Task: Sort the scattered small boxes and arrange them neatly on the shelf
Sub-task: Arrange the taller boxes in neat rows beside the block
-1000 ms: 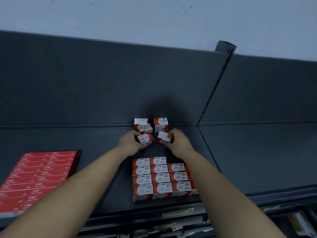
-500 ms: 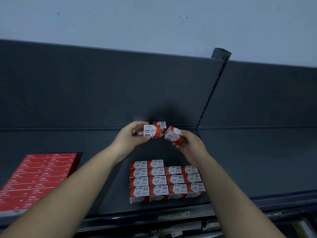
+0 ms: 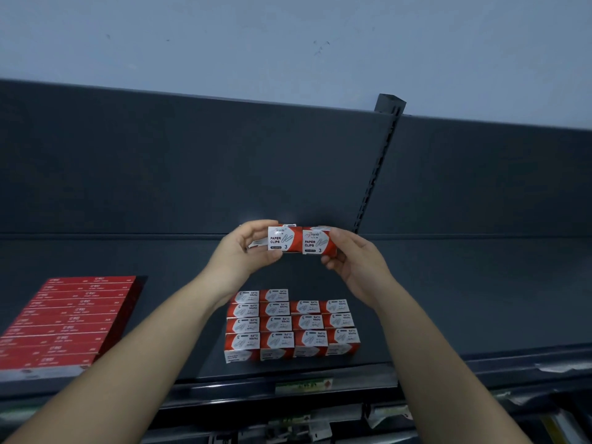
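Touching now, earlier apart: left box (image 3: 283,239) pinched in left hand (image 3: 244,256) grip, right box (image 3: 317,241) in right hand (image 3: 356,267) grip.

We record the left box (image 3: 283,239) in the left hand (image 3: 246,253) and the right box (image 3: 317,241) in the right hand (image 3: 357,267), side by side and touching, above the shelf (image 3: 464,299). Nearer us on it sits the block of boxes (image 3: 291,326); the flat packs (image 3: 70,318) lie well left.

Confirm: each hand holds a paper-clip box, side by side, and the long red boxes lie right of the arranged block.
Wrong side: the head view shows the long red boxes left of the arranged block. The left hand and right hand hold paper-clip boxes side by side.
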